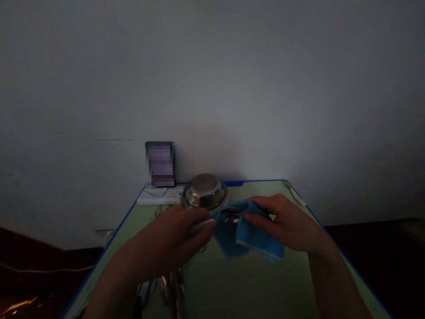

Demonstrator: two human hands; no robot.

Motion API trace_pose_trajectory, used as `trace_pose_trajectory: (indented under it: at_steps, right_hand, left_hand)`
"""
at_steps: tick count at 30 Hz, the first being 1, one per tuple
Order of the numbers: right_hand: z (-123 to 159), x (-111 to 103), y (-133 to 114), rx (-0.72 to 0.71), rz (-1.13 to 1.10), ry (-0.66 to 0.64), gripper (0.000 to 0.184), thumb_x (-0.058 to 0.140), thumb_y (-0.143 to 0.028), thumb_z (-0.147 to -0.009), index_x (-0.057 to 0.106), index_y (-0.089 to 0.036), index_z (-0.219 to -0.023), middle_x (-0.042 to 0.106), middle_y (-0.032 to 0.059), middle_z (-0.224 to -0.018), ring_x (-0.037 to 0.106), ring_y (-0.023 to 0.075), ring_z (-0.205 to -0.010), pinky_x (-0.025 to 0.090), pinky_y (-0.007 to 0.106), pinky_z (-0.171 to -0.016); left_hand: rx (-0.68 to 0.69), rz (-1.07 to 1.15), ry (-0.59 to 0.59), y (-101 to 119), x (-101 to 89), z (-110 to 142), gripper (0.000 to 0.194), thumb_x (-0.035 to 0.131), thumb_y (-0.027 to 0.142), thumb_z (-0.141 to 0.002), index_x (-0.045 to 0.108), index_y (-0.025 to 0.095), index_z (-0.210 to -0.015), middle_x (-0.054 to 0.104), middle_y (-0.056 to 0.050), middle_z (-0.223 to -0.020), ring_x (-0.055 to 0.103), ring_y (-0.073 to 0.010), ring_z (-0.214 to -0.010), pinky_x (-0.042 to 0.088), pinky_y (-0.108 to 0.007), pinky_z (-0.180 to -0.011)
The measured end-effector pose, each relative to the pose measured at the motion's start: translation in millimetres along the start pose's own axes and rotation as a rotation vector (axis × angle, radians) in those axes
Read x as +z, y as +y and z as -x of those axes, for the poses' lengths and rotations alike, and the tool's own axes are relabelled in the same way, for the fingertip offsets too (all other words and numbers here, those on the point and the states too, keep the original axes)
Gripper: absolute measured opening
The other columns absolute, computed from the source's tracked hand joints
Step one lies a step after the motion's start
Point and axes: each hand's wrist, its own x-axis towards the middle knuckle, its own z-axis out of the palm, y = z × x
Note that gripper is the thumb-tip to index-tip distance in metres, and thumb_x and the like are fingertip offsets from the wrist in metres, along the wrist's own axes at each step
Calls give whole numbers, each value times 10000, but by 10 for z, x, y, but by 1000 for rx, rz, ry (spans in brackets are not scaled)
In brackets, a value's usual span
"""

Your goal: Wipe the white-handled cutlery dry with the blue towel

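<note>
My left hand is closed around the white handle of a metal utensil, which looks like a spoon. Its shiny, curved head points right and is partly hidden by a blue cloth. My right hand pinches this cloth around the head, thumb in front and fingers behind. The cloth's lower corners hang loose above the table. Just behind my hands, an upside-down steel bowl rests on the table.
The pale green table has a blue edge and stands against a wall. A white-handled utensil lies at the back right. A blurred-out screen stands at the back left, by a white flat object. Several utensils lie near my left forearm.
</note>
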Motion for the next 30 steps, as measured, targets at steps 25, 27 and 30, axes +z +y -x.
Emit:
trace_pose_trajectory:
  at_steps: [25, 27, 30]
  right_hand:
    - [13, 3, 26, 26, -1, -7, 269, 439, -380, -900, 566, -175, -781, 509, -39, -626, 447, 80, -548, 326, 215, -491]
    - [11, 5, 24, 23, 1, -3, 271, 439, -381, -901, 568, -176, -780, 512, -38, -628, 452, 81, -551, 327, 217, -494]
    - [9, 5, 25, 23, 7, -5, 261, 445, -372, -899, 568, -175, -778, 518, -38, -630, 456, 80, -554, 328, 219, -499]
  left_hand:
    - [-32, -5, -64, -8, 7, -16, 362, 313, 415, -928, 592, 195, -860, 598, 1, -709, 553, -149, -648, 392, -251, -611]
    - [-37, -10, -64, -5, 7, -13, 360, 315, 416, -928, 590, 194, -859, 596, -1, -711, 553, -152, -657, 386, -254, -606]
    - [-36, -10, -68, -1, 6, -1, 351, 321, 418, -926, 583, 196, -853, 591, 2, -707, 552, -151, -656, 379, -256, -601]
